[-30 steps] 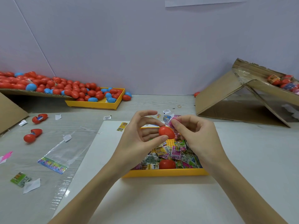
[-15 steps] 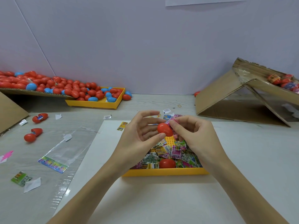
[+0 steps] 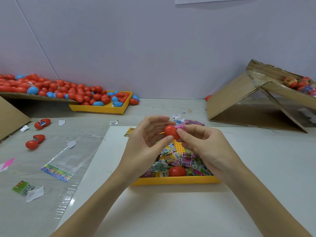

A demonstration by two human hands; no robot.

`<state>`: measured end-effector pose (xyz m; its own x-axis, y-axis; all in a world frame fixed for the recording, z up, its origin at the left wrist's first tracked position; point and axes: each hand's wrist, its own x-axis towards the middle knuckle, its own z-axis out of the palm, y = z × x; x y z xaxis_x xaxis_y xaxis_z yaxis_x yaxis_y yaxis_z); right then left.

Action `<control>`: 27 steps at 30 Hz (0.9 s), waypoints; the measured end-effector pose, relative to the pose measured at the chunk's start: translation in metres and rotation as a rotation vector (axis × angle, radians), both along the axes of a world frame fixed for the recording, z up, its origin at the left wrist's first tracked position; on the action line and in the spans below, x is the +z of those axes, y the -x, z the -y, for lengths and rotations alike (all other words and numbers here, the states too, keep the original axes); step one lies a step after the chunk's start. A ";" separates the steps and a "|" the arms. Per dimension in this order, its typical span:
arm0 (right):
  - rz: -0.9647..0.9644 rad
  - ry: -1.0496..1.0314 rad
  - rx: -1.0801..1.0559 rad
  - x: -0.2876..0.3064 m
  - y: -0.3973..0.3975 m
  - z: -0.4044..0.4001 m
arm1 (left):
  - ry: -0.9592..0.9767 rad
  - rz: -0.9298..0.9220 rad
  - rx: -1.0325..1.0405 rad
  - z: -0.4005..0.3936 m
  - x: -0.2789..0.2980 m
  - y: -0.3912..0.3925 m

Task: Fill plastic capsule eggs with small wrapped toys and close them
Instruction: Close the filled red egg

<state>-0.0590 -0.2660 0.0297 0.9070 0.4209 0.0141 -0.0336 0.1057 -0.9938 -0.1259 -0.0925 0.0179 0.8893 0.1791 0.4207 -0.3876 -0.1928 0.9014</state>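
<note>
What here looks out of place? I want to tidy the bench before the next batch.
Two red eggs lie open on the table's left, away from the far yellow tray; one red egg sits just outside its rim. Loose packets and paper scraps litter the left side.

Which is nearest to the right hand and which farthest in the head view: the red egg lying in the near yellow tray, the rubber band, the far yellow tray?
1. Red egg in the near tray, just beneath the right hand.
2. Rubber band, on the table behind the hands.
3. Far yellow tray, back left.
</note>
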 end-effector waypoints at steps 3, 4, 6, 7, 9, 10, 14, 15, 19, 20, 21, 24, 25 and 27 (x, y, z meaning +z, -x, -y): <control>-0.043 -0.019 0.026 0.001 0.002 -0.002 | -0.063 0.054 0.034 0.001 -0.002 -0.001; -0.062 -0.030 0.041 0.001 0.004 -0.003 | -0.076 0.063 0.035 0.000 -0.003 -0.001; -0.089 -0.054 0.059 0.000 0.007 -0.005 | -0.100 0.064 0.027 -0.001 -0.003 -0.001; -0.094 -0.060 0.058 0.000 0.008 -0.006 | -0.105 0.059 0.020 -0.002 -0.002 -0.001; -0.093 -0.063 0.051 0.003 0.009 -0.006 | -0.098 0.054 0.005 -0.004 -0.001 -0.001; -0.093 -0.064 0.050 0.004 0.009 -0.006 | -0.097 0.055 -0.003 -0.005 -0.001 -0.001; -0.148 -0.102 0.089 0.007 0.008 -0.004 | -0.156 0.067 -0.010 -0.004 0.001 0.002; -0.195 -0.122 0.115 0.007 0.008 -0.003 | -0.199 0.088 0.018 -0.004 0.002 0.003; -0.455 -0.189 0.219 0.008 0.009 -0.004 | -0.339 0.168 0.132 -0.006 0.000 0.002; -0.511 -0.207 0.231 0.008 0.008 -0.005 | -0.377 0.192 0.146 -0.007 -0.001 0.000; -0.556 -0.226 0.238 0.008 0.008 -0.006 | -0.426 0.223 0.159 -0.008 -0.002 -0.001; -0.643 -0.283 0.258 0.006 0.008 -0.009 | -0.583 0.319 0.182 -0.009 -0.004 -0.005; -0.672 -0.306 0.264 0.005 0.008 -0.010 | -0.623 0.337 0.180 -0.010 -0.005 -0.006; -0.710 -0.337 0.273 0.005 0.008 -0.010 | -0.692 0.354 0.180 -0.011 -0.007 -0.009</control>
